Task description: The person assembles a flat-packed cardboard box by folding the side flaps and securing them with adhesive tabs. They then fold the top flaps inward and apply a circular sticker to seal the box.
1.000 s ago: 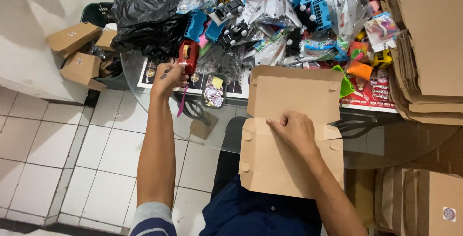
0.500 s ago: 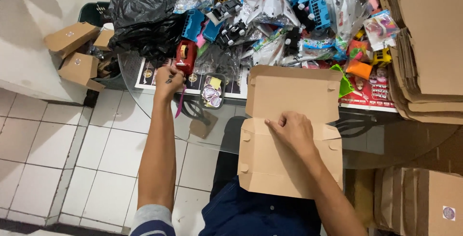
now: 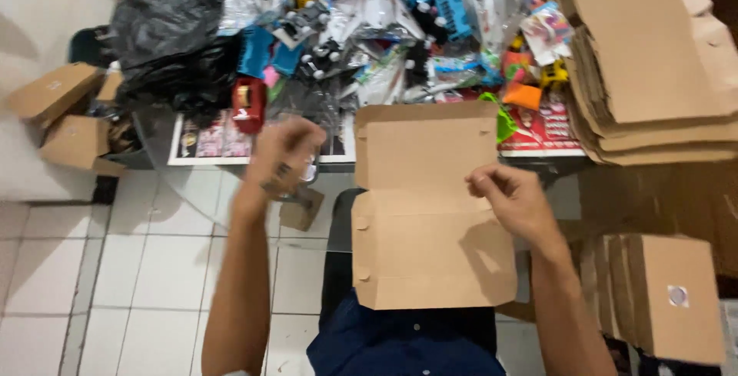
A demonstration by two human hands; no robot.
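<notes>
Two hands work apart: right hand [image 3: 513,201], fingers curled, rests on the flat cardboard box blank [image 3: 427,207] on the lap; blurred left hand [image 3: 283,153] grips something small near the worktop [image 3: 538,134].

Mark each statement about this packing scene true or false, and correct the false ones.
1. A flat brown cardboard box blank lies unfolded in front of the person. True.
2. The right hand rests at the blank's right edge. True.
3. The left hand presses flat on the middle of the blank. False: it is off to the left of the blank, over the table edge; what its grip holds is too blurred to tell.
4. The stack of flat cardboard sits at the far left. False: it is on the right.
5. A heap of wrapped colourful toys lies beyond the blank. True.
</notes>
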